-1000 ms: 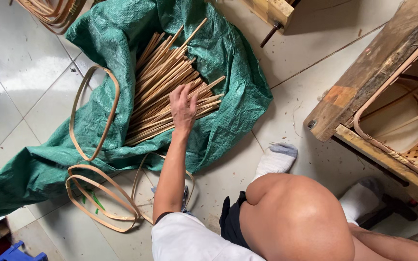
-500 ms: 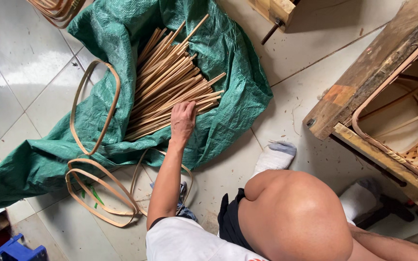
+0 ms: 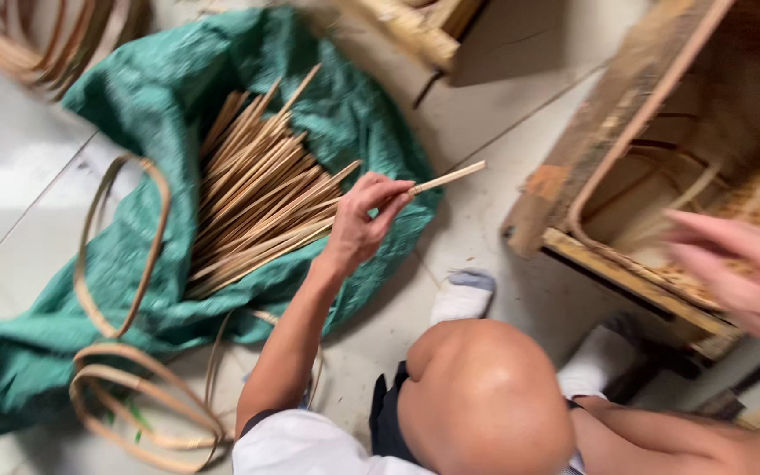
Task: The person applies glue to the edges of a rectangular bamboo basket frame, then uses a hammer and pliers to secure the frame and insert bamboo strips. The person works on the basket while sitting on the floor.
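Lifted off the pile since half a second ago, the left hand (image 3: 358,224) now hangs just above the right edge of the bundle of bamboo sticks (image 3: 257,198), where it earlier lay flat on them. Its grip is closed: thumb and fingertips pinch one bamboo stick (image 3: 446,178), which juts out to the right of the hand, clear of the bundle and above the pale tiled floor (image 3: 10,176). The right hand (image 3: 736,268) has come into view well to the right of the bundle, blurred, fingers spread and loose with nothing in them, in front of the wooden frame (image 3: 609,149).

The bundle lies fanned out on a green tarp (image 3: 134,255) spread on the floor. Bent cane hoops (image 3: 120,246) lie on the tarp just left of the bundle, and more coiled hoops (image 3: 134,405) lie below it at the tarp's near edge. A bare knee (image 3: 485,396) and a white sock (image 3: 459,299) show below and to the right of the bundle.
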